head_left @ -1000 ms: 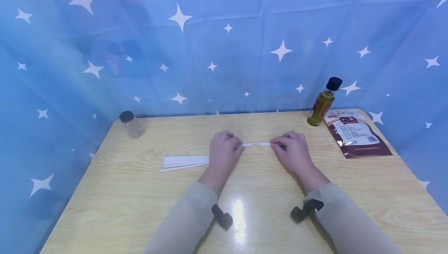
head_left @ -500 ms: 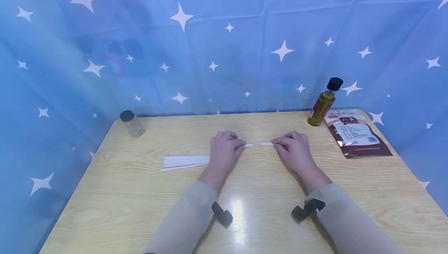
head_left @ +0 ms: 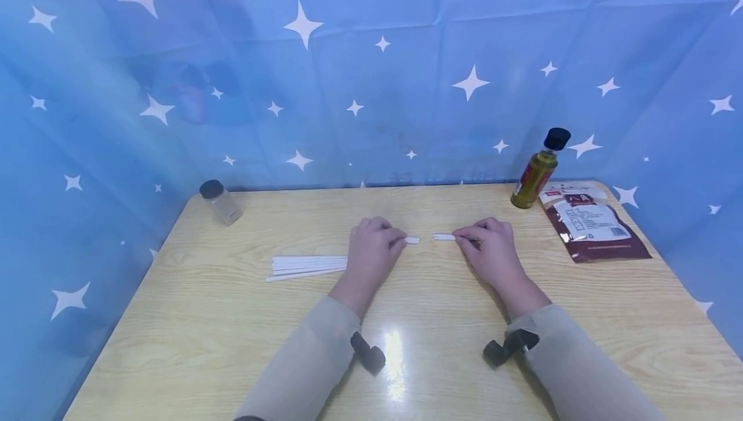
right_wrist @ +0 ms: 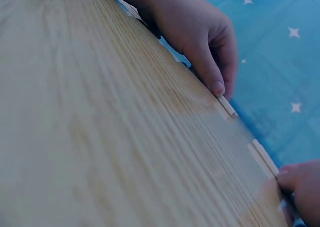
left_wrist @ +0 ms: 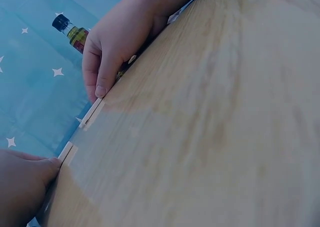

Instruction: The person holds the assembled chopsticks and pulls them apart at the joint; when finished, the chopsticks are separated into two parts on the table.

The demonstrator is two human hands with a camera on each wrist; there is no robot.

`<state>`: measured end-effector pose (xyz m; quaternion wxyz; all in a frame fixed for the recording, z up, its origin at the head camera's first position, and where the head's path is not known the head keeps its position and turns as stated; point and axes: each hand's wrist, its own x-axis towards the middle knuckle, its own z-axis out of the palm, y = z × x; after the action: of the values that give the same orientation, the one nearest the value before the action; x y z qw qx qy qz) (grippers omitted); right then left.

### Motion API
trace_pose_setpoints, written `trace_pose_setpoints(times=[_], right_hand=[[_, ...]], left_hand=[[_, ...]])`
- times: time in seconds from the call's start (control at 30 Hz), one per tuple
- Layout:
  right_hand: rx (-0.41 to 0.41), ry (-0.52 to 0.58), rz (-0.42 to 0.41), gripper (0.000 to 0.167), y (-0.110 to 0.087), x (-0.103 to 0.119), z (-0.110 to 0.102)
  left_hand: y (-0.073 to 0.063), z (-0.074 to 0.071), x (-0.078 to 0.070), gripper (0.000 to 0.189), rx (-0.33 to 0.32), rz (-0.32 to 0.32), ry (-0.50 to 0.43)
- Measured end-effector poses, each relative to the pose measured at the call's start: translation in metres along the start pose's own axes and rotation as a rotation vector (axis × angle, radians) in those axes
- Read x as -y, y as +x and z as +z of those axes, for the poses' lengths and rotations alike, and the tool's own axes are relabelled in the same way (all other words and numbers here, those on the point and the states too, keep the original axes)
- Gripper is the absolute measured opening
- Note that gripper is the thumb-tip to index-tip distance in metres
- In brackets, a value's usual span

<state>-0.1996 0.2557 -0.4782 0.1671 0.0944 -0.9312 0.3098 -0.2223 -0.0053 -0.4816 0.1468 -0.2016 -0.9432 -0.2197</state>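
In the head view my left hand (head_left: pixel 371 250) pinches slim white sticks between thumb and fingertips, and a short end (head_left: pixel 412 240) of them shows to its right. Facing it, my right hand (head_left: pixel 490 250) pinches more white stick ends (head_left: pixel 444 237); a dark patch lies under its fingers. A small gap separates the two ends, which lie low at the tabletop. Several longer white sticks (head_left: pixel 307 265) lie side by side to the left, running behind my left wrist; whether they join those in the hand is hidden. Both wrist views show the thumbs (left_wrist: pixel 101 89) (right_wrist: pixel 218 88) pressed on the sticks.
Wooden table (head_left: pixel 435 356) below a blue star-patterned cloth (head_left: pixel 348 73). At the back left stands a dark-lidded clear jar (head_left: pixel 222 203). An oil bottle (head_left: pixel 535 179) with a black cap is at the back right, beside a maroon and white packet (head_left: pixel 592 221).
My right hand has shifted slightly to the right with its sticks, so the gap between the two stick ends is a little wider. My left hand has barely moved.
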Motion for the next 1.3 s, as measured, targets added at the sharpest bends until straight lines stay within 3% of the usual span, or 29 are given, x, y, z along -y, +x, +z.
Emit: trace_pose_setpoints(times=[0.3,0.57,0.8,0.97,1.17,1.3], right_hand=[[0.009,-0.015,0.003,0.010,0.001,-0.002,0.000],[0.034,-0.011,0.019,0.010,0.002,0.002,-0.005],[0.064,0.003,0.027,0.020,0.001,0.001,-0.005],[0.066,0.017,-0.004,0.030,-0.001,0.000,-0.003],[0.039,0.011,-0.084,0.029,-0.002,-0.001,-0.001],[0.026,0.003,-0.108,0.024,-0.003,-0.001,-0.001]], left_hand=[[-0.002,-0.002,0.004,0.015,-0.027,0.007,0.008],[-0.006,-0.007,0.004,0.016,-0.011,-0.033,-0.002],[-0.007,-0.005,0.006,0.019,-0.082,0.010,-0.033],[-0.011,-0.008,0.006,0.028,-0.123,0.023,-0.056],[-0.015,-0.015,0.008,0.025,-0.119,0.018,-0.064],[-0.018,-0.016,0.011,0.019,-0.171,0.042,-0.036]])
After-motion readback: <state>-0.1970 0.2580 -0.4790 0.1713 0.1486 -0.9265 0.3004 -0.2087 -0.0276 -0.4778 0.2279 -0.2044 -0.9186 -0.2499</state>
